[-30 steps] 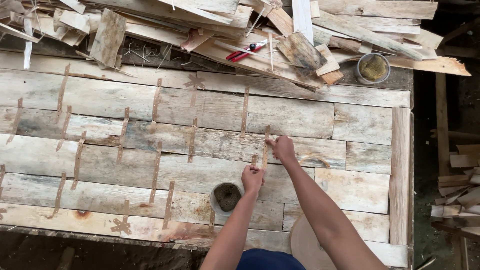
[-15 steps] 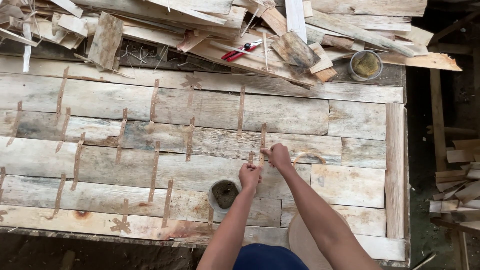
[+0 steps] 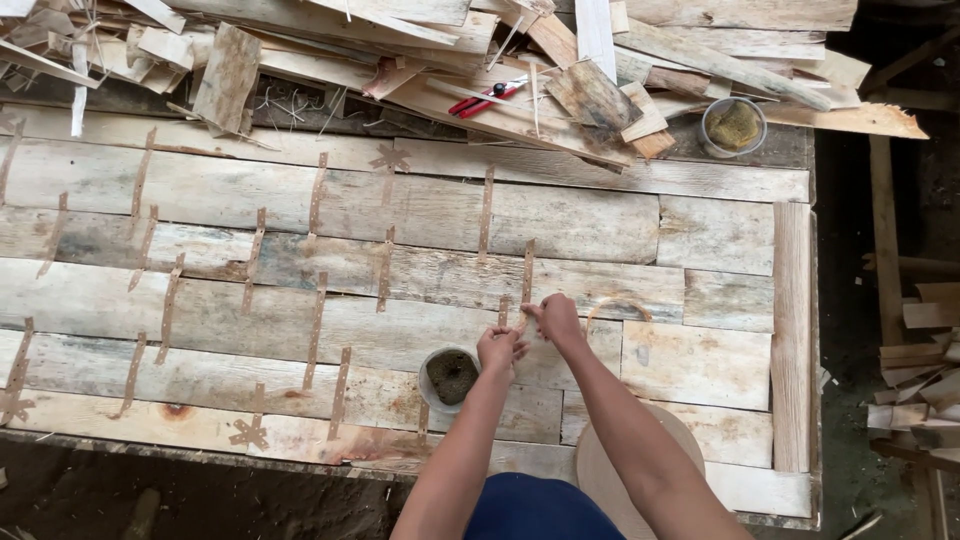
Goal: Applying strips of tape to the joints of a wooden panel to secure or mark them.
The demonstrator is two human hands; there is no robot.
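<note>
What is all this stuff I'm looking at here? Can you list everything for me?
Plank panel: one, pale weathered wood, fills the middle of the view.
Thin strips: many, brown, laid across the plank joints.
Small tub: one, grey with dark brownish contents, on the panel just left of the hands.
Second tub: one, grey with yellowish contents, top right edge of the panel.
Red-handled tool: one, red and black, on the scrap pile at top.
Scrap wood pile: many pieces, pale and brown, along the top.
Offcuts: several, pale, on the dark ground at right.
Round wooden piece: one, tan, at the bottom by the right arm.
Left hand: on the panel beside the small tub.
Right hand: fingers at a thin strip.
</note>
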